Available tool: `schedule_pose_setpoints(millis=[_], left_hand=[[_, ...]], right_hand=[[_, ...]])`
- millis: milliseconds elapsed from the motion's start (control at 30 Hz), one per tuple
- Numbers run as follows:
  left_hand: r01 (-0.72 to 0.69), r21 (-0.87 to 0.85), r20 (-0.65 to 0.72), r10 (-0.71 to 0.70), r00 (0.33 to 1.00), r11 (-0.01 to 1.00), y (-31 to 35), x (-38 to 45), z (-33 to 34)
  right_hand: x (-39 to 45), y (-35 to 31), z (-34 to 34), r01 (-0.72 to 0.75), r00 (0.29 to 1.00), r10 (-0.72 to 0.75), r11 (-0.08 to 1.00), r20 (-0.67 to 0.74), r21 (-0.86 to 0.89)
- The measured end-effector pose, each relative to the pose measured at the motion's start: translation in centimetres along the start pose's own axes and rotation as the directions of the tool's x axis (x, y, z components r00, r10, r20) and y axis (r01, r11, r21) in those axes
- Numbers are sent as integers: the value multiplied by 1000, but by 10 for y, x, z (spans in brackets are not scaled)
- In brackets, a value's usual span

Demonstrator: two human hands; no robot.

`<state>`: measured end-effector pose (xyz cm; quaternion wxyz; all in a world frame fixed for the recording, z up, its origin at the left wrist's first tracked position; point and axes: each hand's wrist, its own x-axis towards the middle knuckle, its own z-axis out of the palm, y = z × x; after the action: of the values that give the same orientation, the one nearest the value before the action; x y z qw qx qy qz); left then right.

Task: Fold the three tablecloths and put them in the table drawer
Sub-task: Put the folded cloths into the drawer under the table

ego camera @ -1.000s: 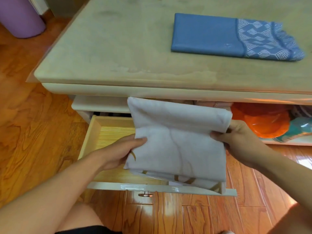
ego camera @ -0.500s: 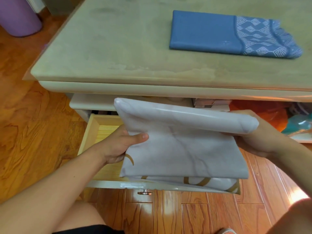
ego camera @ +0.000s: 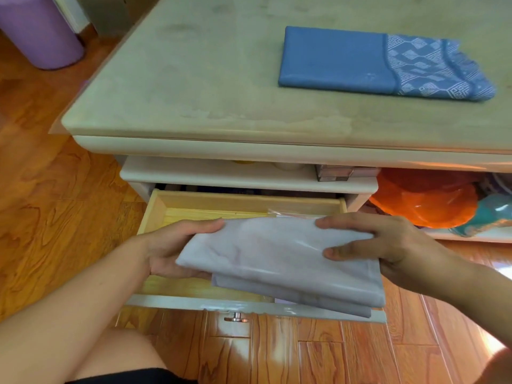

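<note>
— Where is the cloth you must put away?

— Your left hand (ego camera: 171, 252) holds the white tablecloth (ego camera: 279, 259) from under its left end, thumb on top. It hangs just above the open drawer (ego camera: 158, 209), its long axis running left to right along the drawer, near edge over the front panel. Your right hand (ego camera: 388, 245) grips the right end. It looks smooth, glossy, folded in layers.

— And the others?

— The blue tablecloth (ego camera: 338, 59) lies folded on the tabletop (ego camera: 194, 79).

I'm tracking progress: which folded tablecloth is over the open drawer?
The white tablecloth, held by both hands over the drawer. The blue tablecloth lies on the tabletop.
</note>
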<state>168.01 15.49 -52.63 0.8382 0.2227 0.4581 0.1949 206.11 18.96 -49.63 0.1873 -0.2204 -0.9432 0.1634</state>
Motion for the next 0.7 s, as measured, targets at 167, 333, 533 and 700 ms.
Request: schedule_pose_setpoints(millis=[167,333,533,700], left_hand=[[-88,51,-88,92,992,995,6,-9,13],[-310,126,-378,335,863,942,0,10,20],[-474,-8,-466,416,781,881,2,11,17],[-423,81,-480,408,777,902,0,11,9]], right_hand=[[0,2,-6,16,1000,-14,996,28,-92],[13,11,7,-485,780,618,500,96,718],[26,8,24,-358,648,502,-463,573,811],[37,6,34,-443,602,511,-425,614,789]])
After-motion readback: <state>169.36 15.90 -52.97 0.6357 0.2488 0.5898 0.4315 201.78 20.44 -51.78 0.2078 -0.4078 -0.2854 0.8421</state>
